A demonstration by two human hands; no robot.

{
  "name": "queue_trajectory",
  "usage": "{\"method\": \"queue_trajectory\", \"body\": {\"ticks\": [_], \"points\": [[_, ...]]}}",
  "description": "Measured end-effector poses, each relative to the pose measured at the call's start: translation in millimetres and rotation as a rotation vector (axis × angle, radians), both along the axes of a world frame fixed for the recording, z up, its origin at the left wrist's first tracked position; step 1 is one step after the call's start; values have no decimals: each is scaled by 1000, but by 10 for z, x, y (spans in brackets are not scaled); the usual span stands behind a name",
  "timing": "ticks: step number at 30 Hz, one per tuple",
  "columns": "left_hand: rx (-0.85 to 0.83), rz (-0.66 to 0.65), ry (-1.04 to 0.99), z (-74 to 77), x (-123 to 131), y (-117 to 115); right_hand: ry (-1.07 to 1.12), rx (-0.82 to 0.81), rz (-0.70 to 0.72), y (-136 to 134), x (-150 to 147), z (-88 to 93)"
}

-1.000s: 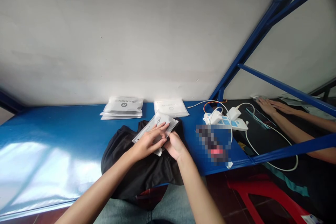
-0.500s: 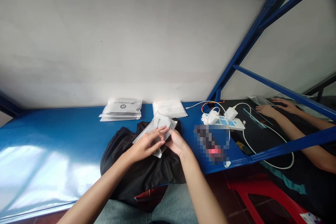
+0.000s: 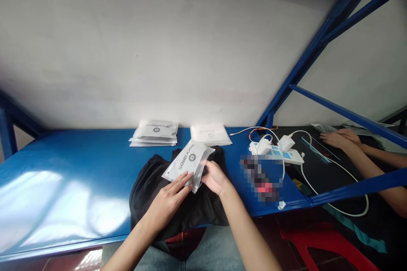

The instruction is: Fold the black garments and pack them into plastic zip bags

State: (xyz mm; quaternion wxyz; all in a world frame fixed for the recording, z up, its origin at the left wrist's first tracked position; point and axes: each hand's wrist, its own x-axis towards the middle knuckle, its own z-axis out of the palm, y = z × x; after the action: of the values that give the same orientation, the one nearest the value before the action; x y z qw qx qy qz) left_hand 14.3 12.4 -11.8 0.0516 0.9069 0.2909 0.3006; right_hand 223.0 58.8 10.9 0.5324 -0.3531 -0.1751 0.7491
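Note:
A frosted plastic zip bag (image 3: 182, 161) printed ROCKBROS lies tilted above a heap of black cloth (image 3: 144, 199). My left hand (image 3: 171, 199) holds the bag's near edge, its fingers laid over the printed face and the thumb out of sight. At the right end of the bag, my right hand (image 3: 216, 178) is closed around the edge. Its fingertips are partly hidden behind or inside the plastic, and I cannot tell which. Behind the cloth sit a stack of similar bags (image 3: 155, 131) and a paler stack of bags (image 3: 210, 134).
A white power strip (image 3: 292, 156) with chargers and cables lies right of the cloth, on the blue table (image 3: 79, 152). Nearer is a pixelated object (image 3: 262, 184). Beyond a blue metal frame (image 3: 295, 74), another person's hands (image 3: 337, 139) rest by a phone. A red stool (image 3: 305, 243) stands below.
The bag has flattened out and its print now shows fully. My left hand has slid off its middle to the near edge. The whole view has shifted slightly.

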Motion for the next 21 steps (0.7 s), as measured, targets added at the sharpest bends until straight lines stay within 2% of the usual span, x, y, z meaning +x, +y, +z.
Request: {"method": "queue_trajectory", "body": {"ticks": [4, 7, 9, 11, 17, 21], "points": [[-130, -93, 18, 87, -43, 45, -25, -19, 25, 108, 92, -14], [-206, -115, 24, 156, -49, 81, -25, 6, -85, 160, 112, -54], [-229, -101, 11, 161, -35, 103, -26, 42, -184, 152, 71, -90], [-233, -68, -21, 142, -18, 116, -33, 65, -214, 122, 19, -117], [-286, -25, -40, 146, -16, 105, -44, -5, 16, 139, 23, -59], [-324, -52, -55, 74, -33, 119, -38, -16, 65, 227, -3, -24]]}}
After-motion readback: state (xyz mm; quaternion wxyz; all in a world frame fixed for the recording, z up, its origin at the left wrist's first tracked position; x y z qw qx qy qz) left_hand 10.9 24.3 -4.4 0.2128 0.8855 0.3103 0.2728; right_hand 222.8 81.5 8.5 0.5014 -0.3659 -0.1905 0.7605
